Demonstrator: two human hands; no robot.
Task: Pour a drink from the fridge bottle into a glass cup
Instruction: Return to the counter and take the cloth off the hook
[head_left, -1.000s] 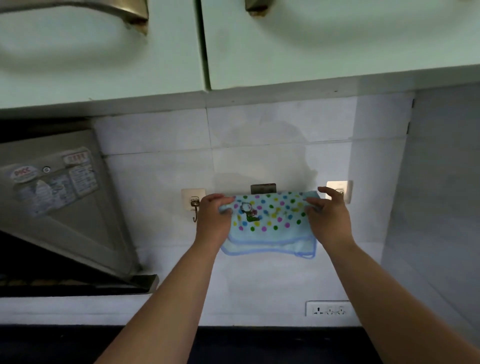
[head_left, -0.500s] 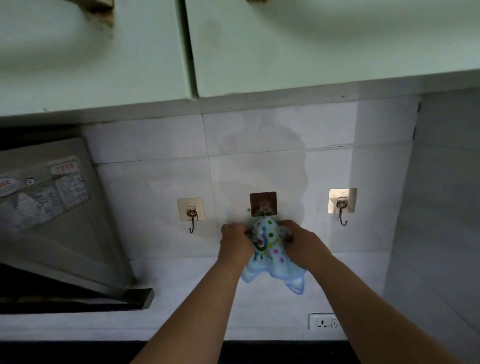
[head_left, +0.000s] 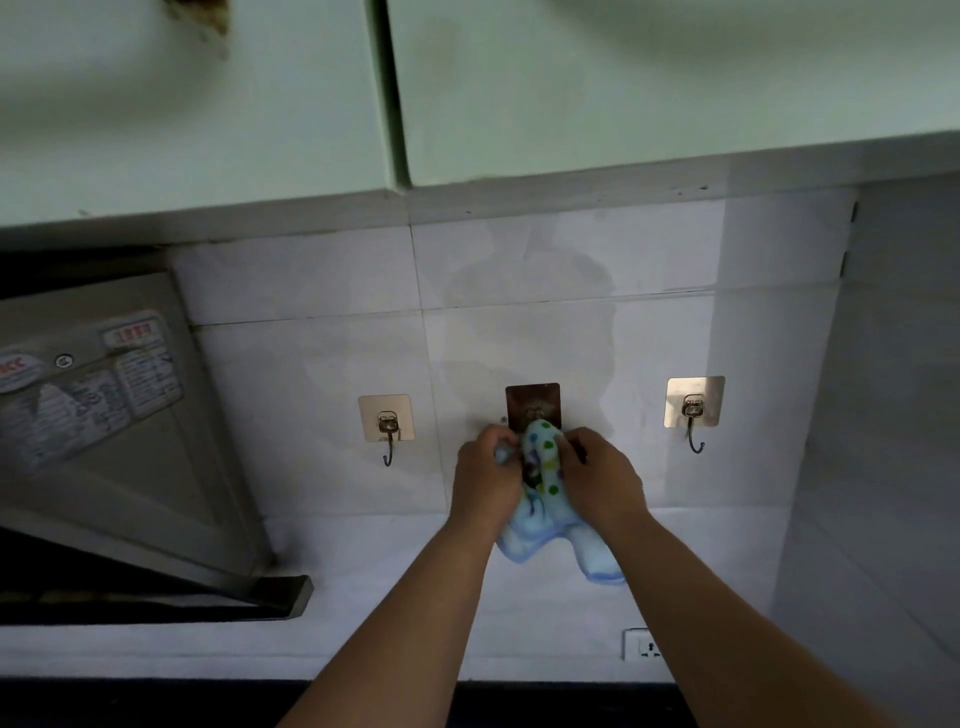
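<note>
Both hands have closed together since the earlier frame, when they held the cloth stretched wide across the wall; the cloth is now gathered into a bunch.

Left hand (head_left: 485, 475): fingers curled, grasping the left side of the pale blue cloth with coloured polka dots (head_left: 543, 457). Right hand (head_left: 602, 478): fingers curled, grasping the cloth's right side, at 3 o'clock from the left hand. The two hands are nearly touching, with the cloth between them.

The top of the cloth meets the dark square adhesive wall hook (head_left: 533, 402), directly at 12 o'clock from the hands; whether it is caught on the hook cannot be told. Two loose corners of the cloth hang at 6 o'clock, between the forearms.

A pale square adhesive hook (head_left: 387, 421) sits at 9 o'clock from the dark one, and a second pale square hook (head_left: 694, 402) at 3 o'clock; both are bare. All three are fixed to the white tiled wall (head_left: 519, 291).

Pale green cabinet doors (head_left: 208, 104) fill the view at 12 o'clock. A grey metal range hood with printed labels (head_left: 104, 415) lies at 9 o'clock. A white wall socket (head_left: 641, 644) is at 5 o'clock from the hands, just above the dark tabletop (head_left: 156, 701).

Fridge bottle and glass cup: outside this view.
</note>
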